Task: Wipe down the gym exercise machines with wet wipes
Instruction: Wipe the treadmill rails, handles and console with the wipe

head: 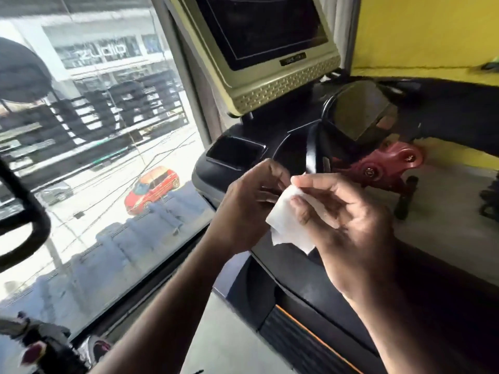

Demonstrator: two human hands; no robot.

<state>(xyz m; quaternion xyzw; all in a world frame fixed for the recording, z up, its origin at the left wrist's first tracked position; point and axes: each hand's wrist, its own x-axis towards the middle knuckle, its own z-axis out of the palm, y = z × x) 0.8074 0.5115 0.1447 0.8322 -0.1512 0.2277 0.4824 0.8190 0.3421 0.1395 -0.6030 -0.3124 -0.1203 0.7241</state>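
Head view, items as seen. Item one: white wet wipe [286,220], partly folded, held up in the air between my two hands above the black console [232,157] of the exercise machine. Item two: my left hand [248,201], fingers curled, pinching the wipe's upper left edge. Item three: my right hand [343,214], thumb and fingertips pinching the wipe's top corner, the other fingers bent behind the sheet. Item four: machine screen [259,28], dark, in a pale greenish frame, tilted above the console. Item five: red bracket [386,163] with bolts, right of the console, near a yellow wall [426,31]. Item six: window [81,157] at left, a red car [152,188] in the street below.
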